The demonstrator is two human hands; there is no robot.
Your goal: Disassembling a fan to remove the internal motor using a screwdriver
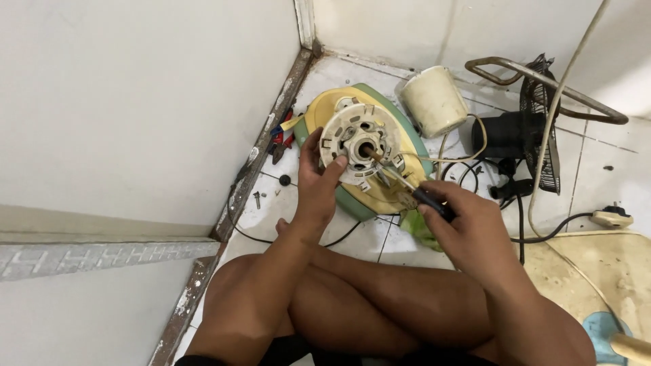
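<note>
Seated cross-legged on a pale tiled floor (610, 163) in a corner between white walls (135, 102). Off to the right, a black fan with wire guard (536, 129) lying on its side, a bent metal bar (542, 78) over it, cords trailing across the tiles. Just behind the work, a cream cylindrical housing (434, 100) tipped over. Directly ahead, a yellow-and-green oval base (400, 142) propped at a tilt, probably so its face turns toward the eyes. On that face, a round cream motor plate (356, 139), dirty, ringed with slots and small tabs, a dark hole at its centre. Left hand (319, 179) curled round the plate's lower left edge, thumb and fingers pinching the rim, seemingly to keep it steady. Right hand (461, 217) closed round the black handle of a screwdriver (400, 179), shaft angled up-left with the tip at the centre hole. Near the wall, red-handled pliers (283, 135) and a few loose screws (258, 198)
</note>
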